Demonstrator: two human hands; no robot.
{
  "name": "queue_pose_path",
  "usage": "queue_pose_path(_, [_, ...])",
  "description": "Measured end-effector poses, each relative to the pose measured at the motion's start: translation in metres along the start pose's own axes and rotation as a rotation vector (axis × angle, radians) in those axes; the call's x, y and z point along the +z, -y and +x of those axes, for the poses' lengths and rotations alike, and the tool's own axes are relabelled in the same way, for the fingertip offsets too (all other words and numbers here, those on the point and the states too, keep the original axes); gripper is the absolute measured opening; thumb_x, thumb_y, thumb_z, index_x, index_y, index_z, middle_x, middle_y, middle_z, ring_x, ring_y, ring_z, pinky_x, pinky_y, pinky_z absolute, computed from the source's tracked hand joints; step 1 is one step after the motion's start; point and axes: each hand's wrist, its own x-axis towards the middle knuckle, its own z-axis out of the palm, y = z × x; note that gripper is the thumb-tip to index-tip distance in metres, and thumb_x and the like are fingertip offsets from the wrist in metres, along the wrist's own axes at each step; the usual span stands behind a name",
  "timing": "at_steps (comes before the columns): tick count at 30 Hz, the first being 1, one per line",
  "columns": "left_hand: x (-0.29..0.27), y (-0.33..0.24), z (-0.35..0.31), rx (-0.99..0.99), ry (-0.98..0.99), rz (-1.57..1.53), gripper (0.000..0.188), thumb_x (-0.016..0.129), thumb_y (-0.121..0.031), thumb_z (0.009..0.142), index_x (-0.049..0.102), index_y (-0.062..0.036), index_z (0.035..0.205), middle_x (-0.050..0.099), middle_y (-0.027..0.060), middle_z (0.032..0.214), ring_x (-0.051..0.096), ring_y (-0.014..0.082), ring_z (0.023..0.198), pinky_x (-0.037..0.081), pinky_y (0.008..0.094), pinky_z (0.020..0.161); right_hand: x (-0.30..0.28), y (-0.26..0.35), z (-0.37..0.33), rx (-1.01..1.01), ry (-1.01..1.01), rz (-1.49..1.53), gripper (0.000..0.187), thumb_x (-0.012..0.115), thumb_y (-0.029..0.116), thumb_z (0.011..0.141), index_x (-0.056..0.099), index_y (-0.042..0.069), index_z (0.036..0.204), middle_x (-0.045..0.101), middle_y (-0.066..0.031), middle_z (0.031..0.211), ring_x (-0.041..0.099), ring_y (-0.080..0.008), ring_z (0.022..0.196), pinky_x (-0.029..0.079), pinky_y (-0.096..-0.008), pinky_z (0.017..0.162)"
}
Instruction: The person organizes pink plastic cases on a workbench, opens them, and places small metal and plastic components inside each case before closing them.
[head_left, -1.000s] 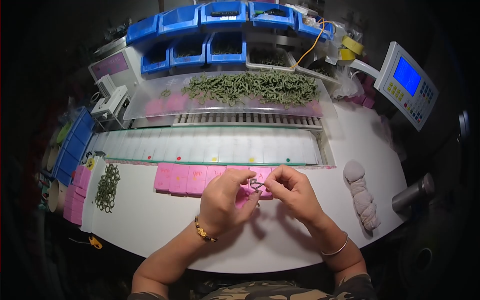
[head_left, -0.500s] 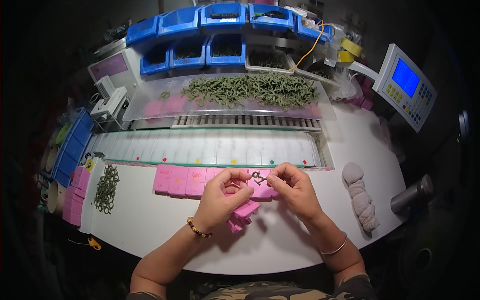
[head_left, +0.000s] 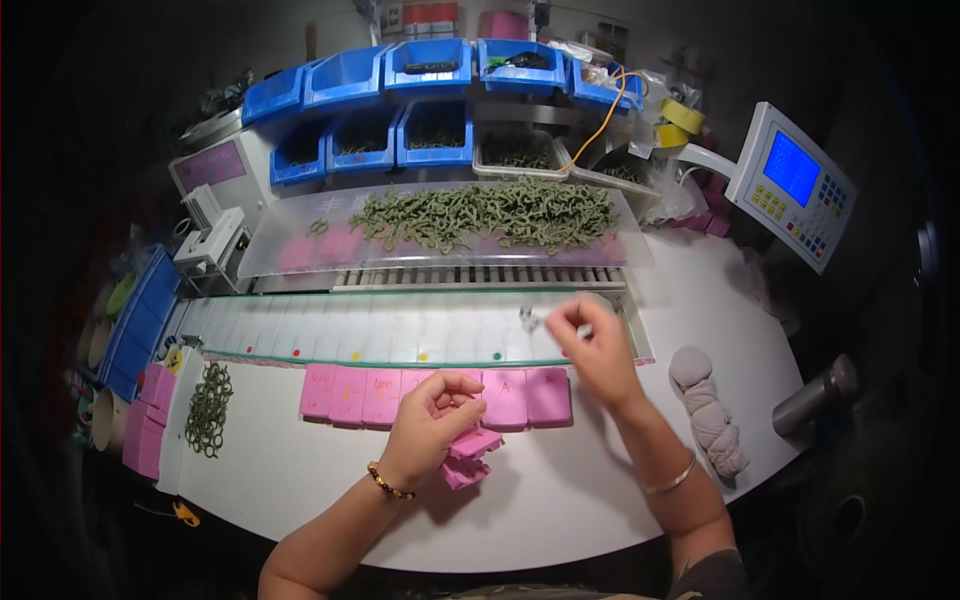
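My right hand (head_left: pixel 592 350) pinches a small greenish metal piece (head_left: pixel 529 319), blurred by motion, above the pale panel of sloping slots (head_left: pixel 400 315). In the earlier view that piece shows a ring at one end and a short branching stem. My left hand (head_left: pixel 437 418) stays lower, its fingers curled and its thumb near the index finger; anything inside them is hidden. Some pink angular pieces (head_left: pixel 468 460) are right under its fingers, and I cannot tell whether the hand grips them. Behind it runs a row of pink blocks (head_left: pixel 505 398) with handwritten marks.
A clear tray (head_left: pixel 280 260) bears a heap of similar green pieces (head_left: pixel 490 215). Blue bins (head_left: pixel 435 135) stand at the back. More ringed pieces (head_left: pixel 208 410) lie left. A screen panel (head_left: pixel 790 185), a wrapped cloth bundle (head_left: pixel 710 410) and a metal cylinder (head_left: pixel 815 395) are right.
My right hand has moved away from the left, up and forward over the slotted panel, carrying the small metal piece. The left hand stays near the pink pieces. The whole view has shifted slightly.
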Motion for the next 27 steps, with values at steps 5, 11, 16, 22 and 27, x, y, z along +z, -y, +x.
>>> queue_pose_path(5, [0.006, 0.001, 0.0, -0.008, 0.015, -0.027, 0.022, 0.063, -0.002, 0.09, 0.057, 0.002, 0.111, 0.064, 0.0052, 0.092, 0.061, 0.0092, 0.083, 0.05, 0.0225, 0.075, -0.009, 0.005, 0.099, -0.354, -0.383, -0.333, 0.014, 0.066, 0.018, 0.087, 0.063, 0.006, 0.08, 0.062, -0.0071, 0.079, 0.058, -0.0247, 0.08, 0.046, -0.0387, 0.074])
queue_pose_path(11, [0.003, 0.004, 0.0, -0.005, -0.005, -0.058, 0.019, 0.063, -0.002, 0.09, 0.058, 0.001, 0.109, 0.064, 0.0042, 0.092, 0.06, 0.0078, 0.082, 0.049, 0.0217, 0.074, 0.024, 0.002, 0.172, -0.541, -0.466, -0.663, 0.012, 0.073, 0.02, 0.081, 0.066, 0.011, 0.078, 0.064, -0.0049, 0.082, 0.06, -0.0286, 0.087, 0.047, -0.043, 0.077])
queue_pose_path(16, [0.0, 0.005, -0.002, 0.014, -0.026, -0.128, 0.017, 0.066, -0.006, 0.092, 0.059, 0.0015, 0.105, 0.063, 0.0032, 0.089, 0.06, 0.0072, 0.079, 0.051, 0.0216, 0.073, 0.03, -0.002, 0.16, -0.487, -0.382, -0.602, 0.01, 0.074, 0.019, 0.08, 0.069, 0.011, 0.081, 0.065, -0.0048, 0.083, 0.06, -0.0277, 0.087, 0.047, -0.0421, 0.078])
queue_pose_path(22, [-0.001, 0.003, 0.001, -0.035, -0.078, -0.201, 0.012, 0.061, -0.01, 0.094, 0.058, -0.0004, 0.101, 0.063, 0.0061, 0.086, 0.064, 0.0123, 0.075, 0.052, 0.0254, 0.069, -0.004, 0.034, 0.072, -0.561, -0.298, -0.288, 0.006, 0.071, 0.01, 0.083, 0.067, 0.006, 0.085, 0.064, -0.0053, 0.082, 0.059, -0.0213, 0.083, 0.046, -0.0343, 0.073])
queue_pose_path(27, [-0.006, 0.004, 0.007, -0.034, -0.2, -0.43, 0.025, 0.053, -0.025, 0.1, 0.054, -0.0058, 0.084, 0.058, 0.0043, 0.075, 0.06, 0.0129, 0.065, 0.05, 0.0258, 0.061, -0.012, 0.056, -0.021, -0.367, 0.572, 0.081, 0.017, 0.073, 0.008, 0.082, 0.065, 0.004, 0.096, 0.065, -0.0081, 0.096, 0.061, -0.021, 0.094, 0.049, -0.032, 0.076])
